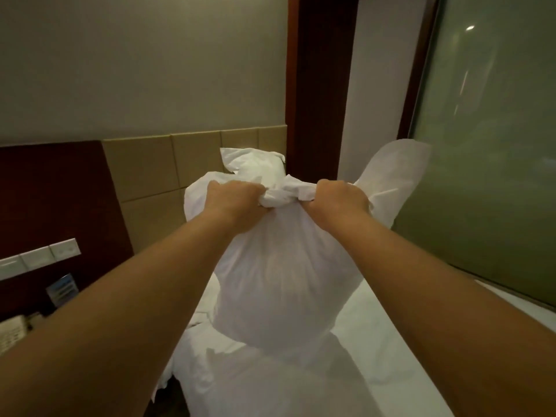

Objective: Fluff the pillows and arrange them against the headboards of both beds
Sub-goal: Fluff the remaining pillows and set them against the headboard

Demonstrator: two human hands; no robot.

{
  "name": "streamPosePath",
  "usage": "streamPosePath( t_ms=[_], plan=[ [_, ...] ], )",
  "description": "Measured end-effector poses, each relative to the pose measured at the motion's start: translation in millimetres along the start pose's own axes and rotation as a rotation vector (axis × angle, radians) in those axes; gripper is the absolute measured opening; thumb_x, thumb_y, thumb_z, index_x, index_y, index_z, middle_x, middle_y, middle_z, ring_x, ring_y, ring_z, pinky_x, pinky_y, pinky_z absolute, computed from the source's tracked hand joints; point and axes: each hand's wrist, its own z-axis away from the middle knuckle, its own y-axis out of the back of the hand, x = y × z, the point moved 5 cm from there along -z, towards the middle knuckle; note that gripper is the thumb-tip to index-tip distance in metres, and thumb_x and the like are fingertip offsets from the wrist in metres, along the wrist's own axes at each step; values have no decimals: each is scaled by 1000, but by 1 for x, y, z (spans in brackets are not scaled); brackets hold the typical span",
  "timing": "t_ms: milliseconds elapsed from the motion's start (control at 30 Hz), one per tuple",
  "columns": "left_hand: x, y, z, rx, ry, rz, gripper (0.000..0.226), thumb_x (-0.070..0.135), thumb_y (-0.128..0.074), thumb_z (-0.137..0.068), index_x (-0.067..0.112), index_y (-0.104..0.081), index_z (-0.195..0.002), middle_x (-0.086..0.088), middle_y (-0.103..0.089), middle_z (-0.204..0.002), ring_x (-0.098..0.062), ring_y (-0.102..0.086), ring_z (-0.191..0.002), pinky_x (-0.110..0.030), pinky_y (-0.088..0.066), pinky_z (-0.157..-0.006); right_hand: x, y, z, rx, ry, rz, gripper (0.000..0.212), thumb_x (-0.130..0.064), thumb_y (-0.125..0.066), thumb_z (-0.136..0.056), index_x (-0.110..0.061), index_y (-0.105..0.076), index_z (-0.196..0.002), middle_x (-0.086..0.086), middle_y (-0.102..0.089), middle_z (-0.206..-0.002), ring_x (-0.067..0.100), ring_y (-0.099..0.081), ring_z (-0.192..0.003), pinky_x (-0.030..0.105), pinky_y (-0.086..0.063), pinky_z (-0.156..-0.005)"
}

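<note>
A white pillow [279,284] hangs upright in the air over the bed [376,350], its case bunched at the top. My left hand [233,203] and my right hand [341,198] are side by side, both clenched on that bunched top edge. Loose corners of the case flare out to the left and up to the right. Behind my hands a second white pillow [255,162] stands against the beige padded headboard [156,167].
A dark wood panel [54,188] with white wall switches [45,255] is on the left, with a phone [12,329] on a bedside unit below. A dark wood post [319,85] and a frosted glass wall [487,145] border the bed on the right.
</note>
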Motion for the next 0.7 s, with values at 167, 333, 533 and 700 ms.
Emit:
streamPosePath(
  t_ms=[167, 333, 533, 700],
  plan=[
    [-20, -116, -40, -285, 31, -124, 43, 56, -36, -95, 30, -64, -114, 0, -64, -119, -23, -59, -111, -38, -41, -89, 8, -133, -58, -293, 51, -47, 73, -70, -53, -79, -18, -44, -130, 12, -44, -133, 31, -42, -121, 40, -41, -94],
    [-72, -185, -79, -471, 40, -158, 40, 58, -44, -92, 29, -64, -112, 0, -58, -116, -22, -54, -109, -35, -43, -86, 14, -226, -107, -548, 311, 34, 99, -68, -70, -64, -28, -26, -143, 5, -30, -148, 29, -28, -136, 45, -30, -108],
    [-108, -214, -109, -601, 66, -55, 47, 66, -62, -74, 30, -47, -101, 5, -63, -108, -22, -59, -99, -33, -38, -74, -25, -274, -159, -573, 532, 82, 101, -78, -64, -56, -37, -30, -142, -6, -39, -147, 23, -28, -141, 59, -3, -114],
    [-132, -226, -126, -610, -11, -98, 32, 56, -49, -89, 33, -63, -108, 10, -67, -109, -18, -62, -103, -32, -50, -82, -63, -313, -173, -674, 533, 88, 57, -66, -48, -77, -37, -53, -126, -7, -58, -131, 23, -46, -129, 51, -23, -108]
  ],
)
